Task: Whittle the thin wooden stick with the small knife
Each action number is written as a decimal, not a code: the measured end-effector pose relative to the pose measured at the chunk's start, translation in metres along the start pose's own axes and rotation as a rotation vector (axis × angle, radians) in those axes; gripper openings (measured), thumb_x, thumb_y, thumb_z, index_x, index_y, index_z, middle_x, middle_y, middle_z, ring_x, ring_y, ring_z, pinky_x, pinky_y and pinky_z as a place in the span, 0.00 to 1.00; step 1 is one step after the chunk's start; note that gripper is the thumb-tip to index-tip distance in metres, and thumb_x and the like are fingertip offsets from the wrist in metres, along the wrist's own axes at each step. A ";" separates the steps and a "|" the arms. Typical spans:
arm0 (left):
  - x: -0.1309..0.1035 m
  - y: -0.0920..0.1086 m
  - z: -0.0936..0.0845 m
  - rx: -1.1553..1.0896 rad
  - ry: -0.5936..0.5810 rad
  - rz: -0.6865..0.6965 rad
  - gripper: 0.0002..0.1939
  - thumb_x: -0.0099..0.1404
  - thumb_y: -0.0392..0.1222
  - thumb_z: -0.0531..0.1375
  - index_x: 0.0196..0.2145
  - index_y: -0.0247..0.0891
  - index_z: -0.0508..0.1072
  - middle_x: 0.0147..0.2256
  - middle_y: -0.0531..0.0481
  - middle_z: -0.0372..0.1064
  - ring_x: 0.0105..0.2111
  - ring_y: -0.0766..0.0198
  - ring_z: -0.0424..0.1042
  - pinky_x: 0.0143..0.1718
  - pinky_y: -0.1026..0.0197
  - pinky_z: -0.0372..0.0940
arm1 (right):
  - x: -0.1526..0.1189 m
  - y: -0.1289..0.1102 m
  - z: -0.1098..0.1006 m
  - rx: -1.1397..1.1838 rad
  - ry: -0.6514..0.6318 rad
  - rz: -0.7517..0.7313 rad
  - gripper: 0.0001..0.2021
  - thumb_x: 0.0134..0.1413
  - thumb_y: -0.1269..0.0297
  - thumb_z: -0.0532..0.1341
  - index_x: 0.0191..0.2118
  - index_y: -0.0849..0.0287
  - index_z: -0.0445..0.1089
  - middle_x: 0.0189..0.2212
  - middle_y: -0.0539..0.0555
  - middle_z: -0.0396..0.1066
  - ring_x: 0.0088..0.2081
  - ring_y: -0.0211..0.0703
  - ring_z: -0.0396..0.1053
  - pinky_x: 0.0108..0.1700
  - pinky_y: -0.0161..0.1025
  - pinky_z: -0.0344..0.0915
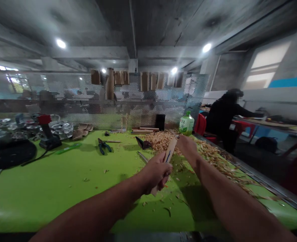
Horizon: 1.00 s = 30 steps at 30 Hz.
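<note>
My left hand [159, 171] is wrapped round a pale wooden strip [171, 151] marked with a dark blue line. The strip slants up and away from me, and its lower end pokes out below my fist. At its far end my right hand [187, 145] is closed, with a small bit of something metallic showing by the fingers; the rest of what it grips is hidden. Just beyond lies a heap of wood shavings [160, 138]. Left of the strip, a slim metal tool [142, 156] rests on the green table [70, 188], partly behind my left forearm.
Pliers [104, 147], a green-handled tool [69, 148] and a red-and-black power tool [47, 132] lie to the left. A dark angular object [142, 144] and a green bottle [186, 123] stand further back, before a perforated metal screen [98, 112]. A person in black [222, 116] is at the right.
</note>
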<state>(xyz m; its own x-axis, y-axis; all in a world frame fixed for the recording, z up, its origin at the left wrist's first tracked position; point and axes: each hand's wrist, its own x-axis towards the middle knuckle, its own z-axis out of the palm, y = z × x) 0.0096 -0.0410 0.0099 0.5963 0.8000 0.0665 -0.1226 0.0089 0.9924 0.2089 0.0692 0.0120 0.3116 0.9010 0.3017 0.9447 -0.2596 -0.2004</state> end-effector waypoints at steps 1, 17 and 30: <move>0.001 -0.001 0.001 -0.010 0.027 0.006 0.13 0.57 0.38 0.55 0.42 0.39 0.61 0.19 0.62 0.55 0.11 0.74 0.51 0.10 0.70 0.50 | 0.005 0.006 0.000 0.019 0.038 0.030 0.19 0.61 0.66 0.48 0.47 0.64 0.73 0.41 0.66 0.74 0.43 0.51 0.72 0.39 0.38 0.62; 0.024 0.001 -0.031 -0.142 0.266 0.082 0.11 0.53 0.36 0.54 0.34 0.42 0.56 0.20 0.63 0.54 0.10 0.76 0.50 0.10 0.72 0.48 | -0.053 -0.058 0.003 -0.010 0.044 -0.445 0.15 0.60 0.65 0.48 0.42 0.54 0.72 0.35 0.55 0.76 0.35 0.42 0.72 0.35 0.33 0.56; 0.020 0.004 -0.025 -0.118 0.223 0.015 0.09 0.53 0.34 0.52 0.33 0.41 0.57 0.18 0.62 0.53 0.10 0.76 0.49 0.10 0.72 0.45 | -0.046 -0.054 0.001 -0.058 0.082 -0.435 0.14 0.60 0.68 0.49 0.41 0.57 0.72 0.37 0.59 0.75 0.39 0.44 0.71 0.37 0.34 0.57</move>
<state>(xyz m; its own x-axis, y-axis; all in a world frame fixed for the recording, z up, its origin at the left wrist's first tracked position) 0.0008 -0.0100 0.0125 0.4051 0.9132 0.0438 -0.2294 0.0552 0.9718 0.1434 0.0423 0.0079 -0.1117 0.9008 0.4197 0.9931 0.1169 0.0134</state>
